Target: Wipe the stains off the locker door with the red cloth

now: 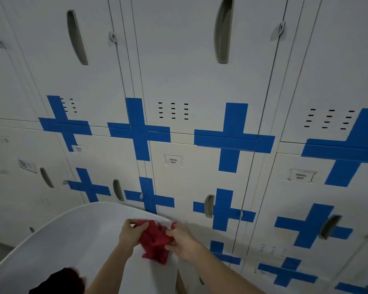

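Note:
A crumpled red cloth [154,242] hangs between both of my hands, low in the middle of the view. My left hand [131,233] pinches its upper left corner and my right hand [182,240] grips its right side. The cloth is held just above the far edge of a white table [72,236]. Behind it stands a pale locker door [200,177] with a small label plate reading 0011 and a recessed handle; a faint orange smudge shows below the label. The cloth is apart from the door.
A wall of pale grey lockers fills the view, marked with several blue tape crosses [234,137] over the door seams. The white table stands close against the lockers at lower left. A dark red object [60,281] lies on the table's near edge.

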Demonstrator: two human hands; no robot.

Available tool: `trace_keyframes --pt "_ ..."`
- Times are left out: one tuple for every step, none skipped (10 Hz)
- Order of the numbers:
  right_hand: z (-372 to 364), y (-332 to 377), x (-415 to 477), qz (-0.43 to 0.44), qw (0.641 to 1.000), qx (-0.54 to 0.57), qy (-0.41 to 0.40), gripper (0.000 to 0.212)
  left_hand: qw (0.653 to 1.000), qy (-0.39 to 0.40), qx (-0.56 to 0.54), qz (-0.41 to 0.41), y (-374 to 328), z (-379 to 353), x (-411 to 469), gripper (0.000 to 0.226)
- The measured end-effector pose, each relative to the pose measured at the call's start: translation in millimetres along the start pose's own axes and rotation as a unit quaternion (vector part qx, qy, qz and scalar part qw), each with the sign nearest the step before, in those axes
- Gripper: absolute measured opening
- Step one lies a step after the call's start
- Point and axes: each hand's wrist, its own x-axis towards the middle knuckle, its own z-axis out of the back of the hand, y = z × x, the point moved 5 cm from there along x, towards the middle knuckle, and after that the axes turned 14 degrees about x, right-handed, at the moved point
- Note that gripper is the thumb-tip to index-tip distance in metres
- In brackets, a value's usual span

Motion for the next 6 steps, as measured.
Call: trace_keyframes --pt "0 -7 10 0.003 1.000 -0.008 0.015 0.030 0.997 -0.043 0.062 -0.008 8 -1 7 0.024" --pt "-2 -14 16 0.009 0.996 -0.080 0.030 0.035 0.985 -0.084 0.147 -0.023 3 0 5 0.021" --pt "-6 -18 14 0.026 0.965 -0.259 0.041 0.042 0.966 -0.103 0.239 -0.017 -5 -1 2 0.024" --pt "-10 -15 14 0.061 0.940 -0.334 0.040 0.050 0.949 -0.077 0.305 -0.003 -7 -5 6 0.044" --pt "-6 2 5 0.127 0.937 -0.325 -0.012 0.036 0.939 -0.082 0.334 0.006 -15 -7 4 0.051" --pt "3 24 -8 0.178 0.921 -0.340 -0.067 0.039 0.932 -0.164 0.317 -0.058 -45 -1 -14 0.044"
